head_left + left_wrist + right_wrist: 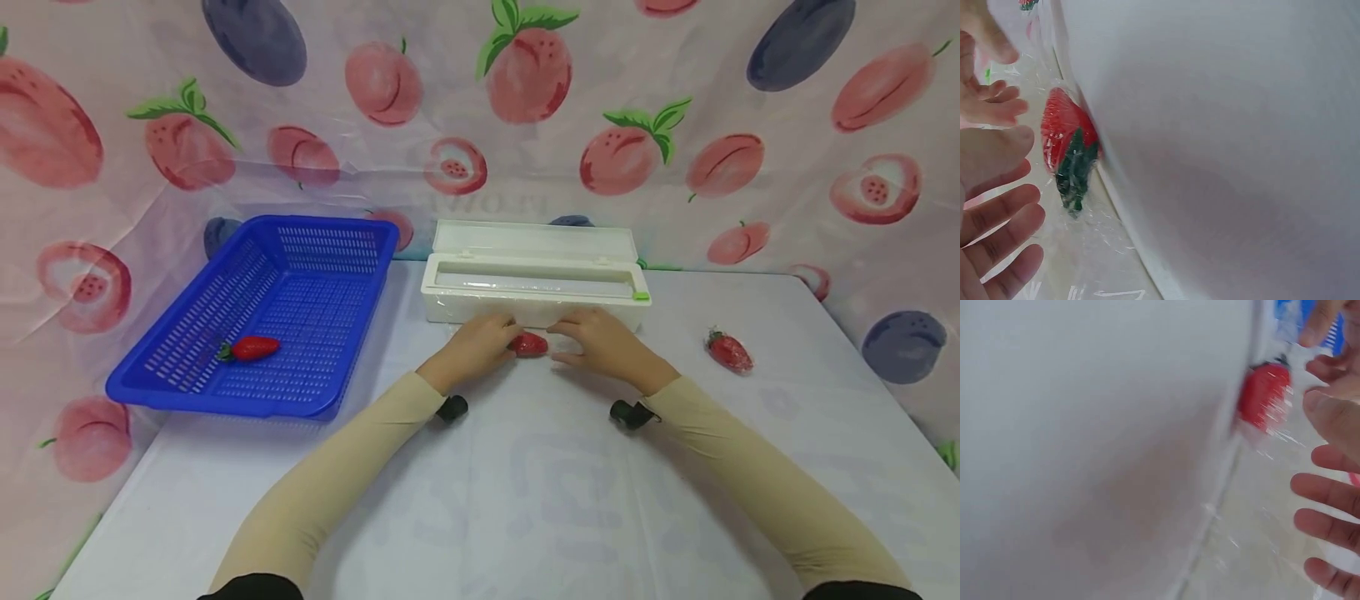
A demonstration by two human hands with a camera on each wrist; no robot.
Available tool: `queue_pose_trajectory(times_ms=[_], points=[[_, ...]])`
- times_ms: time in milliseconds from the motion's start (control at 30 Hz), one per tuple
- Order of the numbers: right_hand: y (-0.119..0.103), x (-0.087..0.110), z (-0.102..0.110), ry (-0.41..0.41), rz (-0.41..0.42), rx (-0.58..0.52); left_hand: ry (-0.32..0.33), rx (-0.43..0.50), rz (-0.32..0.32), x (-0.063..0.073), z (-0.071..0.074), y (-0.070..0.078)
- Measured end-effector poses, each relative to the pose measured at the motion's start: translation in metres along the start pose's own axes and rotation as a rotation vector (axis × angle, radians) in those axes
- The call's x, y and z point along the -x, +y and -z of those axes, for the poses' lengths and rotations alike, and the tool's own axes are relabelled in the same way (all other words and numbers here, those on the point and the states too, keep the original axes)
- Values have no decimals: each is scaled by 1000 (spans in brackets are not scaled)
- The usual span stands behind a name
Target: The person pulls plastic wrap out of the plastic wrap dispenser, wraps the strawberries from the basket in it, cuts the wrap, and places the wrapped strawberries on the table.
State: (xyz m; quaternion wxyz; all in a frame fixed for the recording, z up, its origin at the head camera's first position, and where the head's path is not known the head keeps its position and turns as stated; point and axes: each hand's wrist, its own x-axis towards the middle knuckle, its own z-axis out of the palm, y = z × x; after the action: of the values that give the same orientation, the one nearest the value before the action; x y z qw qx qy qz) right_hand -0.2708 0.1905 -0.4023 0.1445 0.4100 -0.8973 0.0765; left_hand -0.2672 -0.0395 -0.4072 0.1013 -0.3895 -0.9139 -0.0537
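Presently on view from where I stand: one red, cone-shaped strawberry (pixel 529 344) with green leaves (pixel 1074 170), wrapped in clear crinkled plastic film (pixel 1107 240), lying just before the long white film-dispenser box (pixel 465 307), between the bare left hand (pixel 482 348) and bare right hand (pixel 600 346), both with fingers loosely spread, seemingly gripping nothing. Handling, by my judgement: light, fairly firm, slick-skinned, best pinched across its broad middle. Orientation: long axis roughly along the box front, leafy end leftward, tip toward the right hand.
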Motion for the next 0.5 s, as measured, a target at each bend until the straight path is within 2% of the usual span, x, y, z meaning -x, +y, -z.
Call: queue_pose_trajectory(times_ms=[100,233,300,400,500], points=[[10,5,13,79,-35,-55,-4,8,2,-3,3,3],[33,11,32,208,-138,-152,-9,-1,23,-11,7,7],[47,14,39,246,-181,-188,1,-20,26,-18,9,10],[65,18,46,224,-224,-214,20,-74,19,-30,13,15],[79,20,47,139,-277,-234,36,-133,13,-46,17,22]])
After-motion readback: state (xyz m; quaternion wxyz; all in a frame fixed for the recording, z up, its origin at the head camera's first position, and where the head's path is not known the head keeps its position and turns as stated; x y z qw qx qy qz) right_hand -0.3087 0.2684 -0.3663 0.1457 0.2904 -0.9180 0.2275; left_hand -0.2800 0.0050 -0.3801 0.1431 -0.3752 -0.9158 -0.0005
